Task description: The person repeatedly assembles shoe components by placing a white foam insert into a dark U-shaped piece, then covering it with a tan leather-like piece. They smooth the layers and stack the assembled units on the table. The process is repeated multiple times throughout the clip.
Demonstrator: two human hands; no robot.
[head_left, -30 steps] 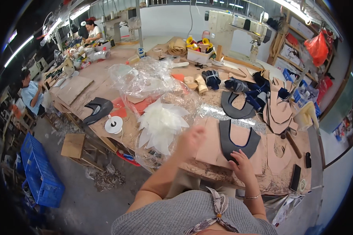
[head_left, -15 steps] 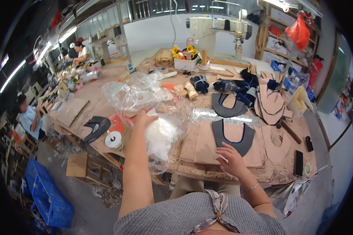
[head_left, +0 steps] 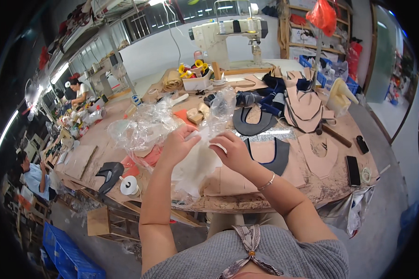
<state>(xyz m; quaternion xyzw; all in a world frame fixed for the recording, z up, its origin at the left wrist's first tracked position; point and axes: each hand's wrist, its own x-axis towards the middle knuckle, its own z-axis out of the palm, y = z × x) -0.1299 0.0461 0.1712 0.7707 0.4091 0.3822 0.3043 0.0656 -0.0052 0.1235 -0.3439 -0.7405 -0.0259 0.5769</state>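
Observation:
A stack of thin white sheets [head_left: 198,165] lies partly in a clear plastic bag [head_left: 221,111] at the table's front edge. My left hand [head_left: 180,143] is closed on the white sheets at their left side, thumb towards the middle. Across from it, my right hand [head_left: 232,149] pinches a white edge between thumb and fingers. To the right, a dark grey U-shaped piece [head_left: 278,162] with a blue inner edge rests on beige panels [head_left: 233,182], partly behind my right forearm. More crumpled clear plastic [head_left: 146,125] spreads to the left of my left hand.
Another dark U-shaped piece [head_left: 254,122] and beige cut pieces [head_left: 307,109] lie farther back. A hammer [head_left: 336,135] and black phone [head_left: 353,170] are at right. A white spool [head_left: 129,185] sits near the left edge. A sewing machine [head_left: 228,39] stands behind; people work at far left.
My right hand has left the grey U-shaped piece and moved left to the white sheets. My left hand now pinches the sheets, and the bag's plastic stands up behind them. The view has shifted.

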